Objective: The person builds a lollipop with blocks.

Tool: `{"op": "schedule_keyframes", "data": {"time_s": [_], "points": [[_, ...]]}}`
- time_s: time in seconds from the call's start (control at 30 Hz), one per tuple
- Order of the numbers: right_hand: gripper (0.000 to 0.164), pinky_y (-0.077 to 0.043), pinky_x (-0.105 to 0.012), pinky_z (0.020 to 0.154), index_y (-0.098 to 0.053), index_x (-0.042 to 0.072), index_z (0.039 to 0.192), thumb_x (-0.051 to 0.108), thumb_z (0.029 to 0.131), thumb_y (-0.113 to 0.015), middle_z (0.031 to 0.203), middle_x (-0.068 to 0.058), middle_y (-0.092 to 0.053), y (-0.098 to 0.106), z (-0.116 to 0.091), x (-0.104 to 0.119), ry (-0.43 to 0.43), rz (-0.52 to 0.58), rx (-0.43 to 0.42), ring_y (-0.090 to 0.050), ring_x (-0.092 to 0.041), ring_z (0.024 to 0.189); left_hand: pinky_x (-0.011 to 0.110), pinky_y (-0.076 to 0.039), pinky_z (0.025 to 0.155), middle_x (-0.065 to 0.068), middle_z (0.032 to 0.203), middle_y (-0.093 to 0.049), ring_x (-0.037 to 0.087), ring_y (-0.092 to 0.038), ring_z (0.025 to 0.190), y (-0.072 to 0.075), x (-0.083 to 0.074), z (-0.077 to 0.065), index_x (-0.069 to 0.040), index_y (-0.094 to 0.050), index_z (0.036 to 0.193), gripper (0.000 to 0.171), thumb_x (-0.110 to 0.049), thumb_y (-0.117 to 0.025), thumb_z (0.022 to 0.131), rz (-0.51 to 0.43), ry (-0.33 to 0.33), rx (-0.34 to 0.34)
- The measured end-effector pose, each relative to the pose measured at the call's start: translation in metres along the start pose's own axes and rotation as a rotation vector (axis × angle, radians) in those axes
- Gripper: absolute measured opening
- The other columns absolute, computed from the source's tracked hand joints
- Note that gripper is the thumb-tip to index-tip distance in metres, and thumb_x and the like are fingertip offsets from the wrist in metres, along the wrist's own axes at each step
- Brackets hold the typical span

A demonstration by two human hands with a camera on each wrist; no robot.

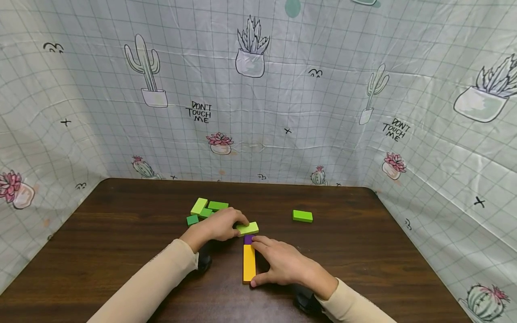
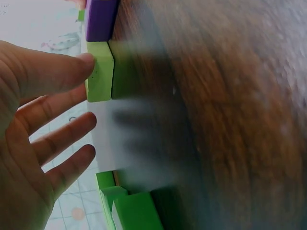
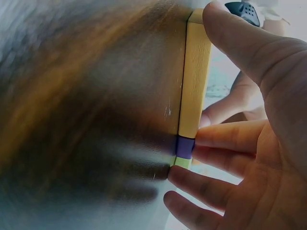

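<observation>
My left hand (image 1: 220, 225) pinches a lime-green block (image 1: 247, 229) between thumb and index finger; the other fingers spread apart in the left wrist view. This block lies crosswise at the far end of a small purple block (image 1: 248, 239). A long yellow block (image 1: 249, 264) continues the line toward me, end to end with the purple one. My right hand (image 1: 282, 262) rests along the right side of the line. Its thumb touches the yellow block's near end, and its fairly straight fingers reach the purple block (image 3: 185, 147) and the lime end.
Several green blocks (image 1: 218, 205) lie grouped beyond my left hand, among them a dark green one (image 1: 192, 220). A single green block (image 1: 302, 216) sits apart at the right. Behind the dark wooden table (image 1: 351, 237) hangs a cactus-print cloth (image 1: 258, 112).
</observation>
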State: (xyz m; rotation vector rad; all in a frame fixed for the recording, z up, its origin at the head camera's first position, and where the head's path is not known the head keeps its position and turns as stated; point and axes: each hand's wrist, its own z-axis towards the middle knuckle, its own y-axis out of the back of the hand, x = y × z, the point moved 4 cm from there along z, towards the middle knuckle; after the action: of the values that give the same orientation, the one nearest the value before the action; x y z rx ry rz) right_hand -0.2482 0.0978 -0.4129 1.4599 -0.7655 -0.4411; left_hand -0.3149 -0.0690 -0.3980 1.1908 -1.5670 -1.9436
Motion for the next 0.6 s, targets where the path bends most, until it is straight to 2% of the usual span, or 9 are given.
{"op": "schedule_keyframes", "data": {"time_s": [0.6], "points": [[0.092,-0.045,-0.041,0.097,-0.046,0.011,0.142,0.072,0.075,-0.061,0.148,-0.004,-0.037,-0.0007,-0.0003,-0.0001,-0.010,-0.001,0.010,-0.049,-0.024,0.125,0.041,-0.041,0.100,0.001,0.120,-0.063,0.022,-0.054,0.117,-0.0044,-0.0034,0.0029,-0.015,-0.069,0.116,0.032,-0.002,-0.064,0.088,-0.015,0.016,0.015]]}}
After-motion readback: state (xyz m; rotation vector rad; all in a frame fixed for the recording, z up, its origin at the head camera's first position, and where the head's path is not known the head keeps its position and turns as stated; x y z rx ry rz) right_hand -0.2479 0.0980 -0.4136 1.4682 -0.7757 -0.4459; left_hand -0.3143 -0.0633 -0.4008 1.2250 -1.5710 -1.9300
